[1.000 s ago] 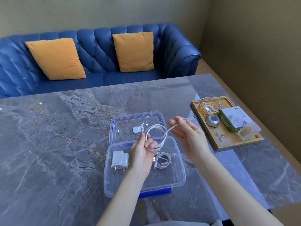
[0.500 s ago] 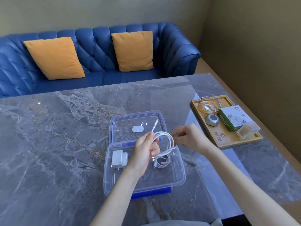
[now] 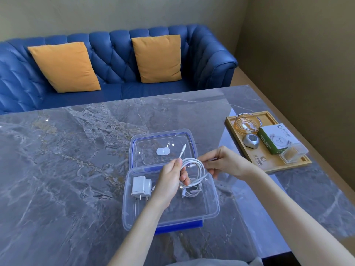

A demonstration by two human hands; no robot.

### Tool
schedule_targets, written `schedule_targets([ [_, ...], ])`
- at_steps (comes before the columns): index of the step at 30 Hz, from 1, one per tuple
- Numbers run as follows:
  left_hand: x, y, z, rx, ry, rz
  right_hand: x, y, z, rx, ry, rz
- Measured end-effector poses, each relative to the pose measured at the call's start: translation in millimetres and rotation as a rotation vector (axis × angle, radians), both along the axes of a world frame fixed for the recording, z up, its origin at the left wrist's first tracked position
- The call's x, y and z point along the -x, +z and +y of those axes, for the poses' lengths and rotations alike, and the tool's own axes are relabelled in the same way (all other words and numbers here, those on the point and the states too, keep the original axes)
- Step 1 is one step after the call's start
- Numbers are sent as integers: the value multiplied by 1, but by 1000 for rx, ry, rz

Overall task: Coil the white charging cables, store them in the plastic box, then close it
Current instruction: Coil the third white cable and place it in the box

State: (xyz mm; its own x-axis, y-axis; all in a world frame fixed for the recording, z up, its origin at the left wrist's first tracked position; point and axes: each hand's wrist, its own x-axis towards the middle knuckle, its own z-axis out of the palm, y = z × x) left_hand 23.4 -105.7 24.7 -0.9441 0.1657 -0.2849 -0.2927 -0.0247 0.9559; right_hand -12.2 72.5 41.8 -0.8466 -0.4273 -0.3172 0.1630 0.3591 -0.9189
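A clear plastic box (image 3: pixel 213 210) with blue latches sits open on the marble table, its lid (image 3: pixel 163 146) folded back behind it. Above the box my left hand (image 3: pixel 171 181) pinches a white cable (image 3: pixel 196 166) wound into a loop, one plug end sticking up past my fingers. On the loop's right side my right hand (image 3: pixel 224 162) pinches the cable's other end. A second coiled white cable (image 3: pixel 192 191) lies inside the box beside a white wall charger (image 3: pixel 141 186).
A wooden tray (image 3: pixel 269 164) stands at the right with a glass ashtray (image 3: pixel 247 123), a small grey gadget, a green-and-white carton (image 3: pixel 276 139) and a clear box. Behind the table is a blue sofa (image 3: pixel 115 70) with two orange cushions.
My right hand has come in from the upper right to the loop, winding the loose end round. The coil in my left hand has grown tighter and fuller.
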Motion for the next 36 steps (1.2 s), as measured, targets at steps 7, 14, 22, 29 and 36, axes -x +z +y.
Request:
schedule_targets([
  [7,3,-7,-1,56,-33,-50,-3,-1,-8,92,-89,-204],
  [14,1,-8,-9,-178,-45,-197,-16,-13,-21,-188,-22,126],
  [22,-2,-12,-9,-210,-16,-223,-31,-18,-38,-245,-71,570],
  [29,-5,-18,-7,-60,-23,-80,-35,-12,-49,-114,-226,546],
  [36,-15,-35,-28,11,-178,-230,-33,-15,-59,-280,98,468],
])
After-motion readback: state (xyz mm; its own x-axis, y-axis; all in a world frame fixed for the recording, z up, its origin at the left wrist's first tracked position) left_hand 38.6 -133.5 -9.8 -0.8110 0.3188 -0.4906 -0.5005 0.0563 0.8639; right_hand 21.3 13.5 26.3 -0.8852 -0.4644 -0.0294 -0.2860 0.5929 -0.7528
